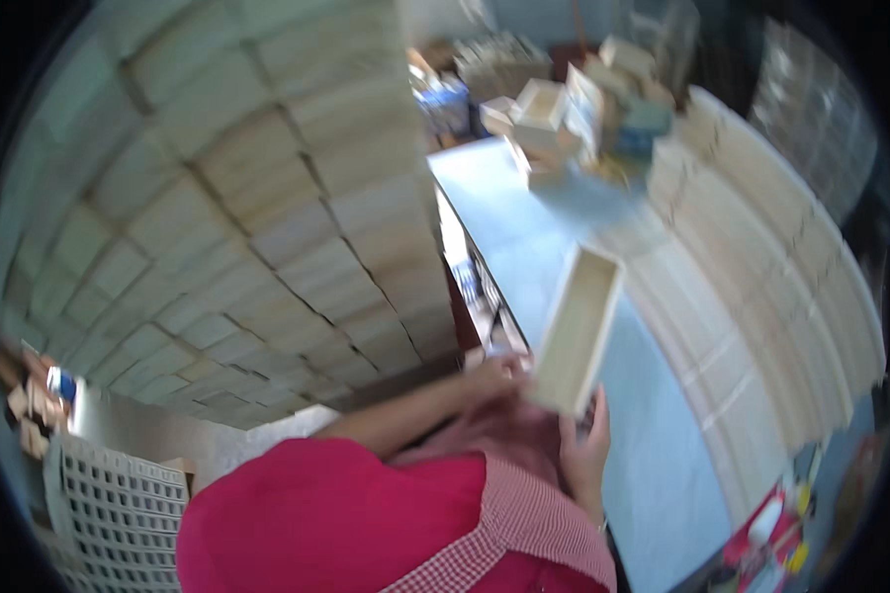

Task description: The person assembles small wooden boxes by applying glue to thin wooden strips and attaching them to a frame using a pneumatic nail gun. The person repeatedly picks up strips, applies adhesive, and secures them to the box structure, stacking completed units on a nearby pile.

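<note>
A long, open wooden box (577,331) of pale, unfinished wood is held up over the near edge of the light blue tabletop (524,237), its open side facing the camera and its length running from 7 o'clock up to 1 o'clock. The right hand (585,450) sits at the box's lower end, at about 6 o'clock from its middle, fingers curled up around the bottom corner and gripping it. The left hand (499,374) meets the same lower end from 9 o'clock, fingertips pressed to the box's left corner; the picture is blurred there, so how firmly it grips I cannot tell, though it touches the box. Both forearms rise from a red garment and a red checked apron (524,514) at the lower edge.

At 10 o'clock from the box stands a tall wall of stacked wooden boxes (237,198). At 3 o'clock, a curved bank of stacked pale wooden boards (761,296) lines the tabletop's right side. At 12 o'clock, on the far end of the tabletop, lies a heap of small wooden boxes (564,114). A white lattice crate (119,504) stands at 8 o'clock.
</note>
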Demonstrator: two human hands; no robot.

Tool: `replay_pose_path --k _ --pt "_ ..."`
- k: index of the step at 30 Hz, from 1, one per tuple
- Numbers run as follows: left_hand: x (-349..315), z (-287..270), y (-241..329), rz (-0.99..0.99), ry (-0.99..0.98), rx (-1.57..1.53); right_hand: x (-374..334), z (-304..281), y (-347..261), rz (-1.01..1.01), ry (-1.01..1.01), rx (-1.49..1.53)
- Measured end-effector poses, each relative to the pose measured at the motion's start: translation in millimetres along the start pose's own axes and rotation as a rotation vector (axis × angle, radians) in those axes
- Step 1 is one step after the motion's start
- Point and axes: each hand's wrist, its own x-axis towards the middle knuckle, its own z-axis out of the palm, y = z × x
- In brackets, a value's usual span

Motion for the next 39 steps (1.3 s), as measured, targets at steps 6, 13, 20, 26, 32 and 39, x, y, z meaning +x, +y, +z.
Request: replay_pose_path --k 6,13,20,26,32,39 --pt "-83 -30 106 0.382 0.012 -0.35 7 7 -73 -0.566 0.004 -0.237" --pt "-136 -55 234 1.203 0.733 0.424 65 -3 -181 -1.077 0.137 -0.272" --pt "-205 -104 318 1.502 0.915 1.38 73 19 -296 -1.374 0.103 -0.156" --pt "-298 -154 367 1.539 1.209 1.607 69 36 -368 -1.618 0.088 0.039" --pt "-389 -238 432 1.522 1.706 1.488 81 26 -344 -1.368 0.053 -0.051" --pt "-390 -333 468 1.038 1.632 1.266 89 23 -302 -1.195 0.061 -0.029"
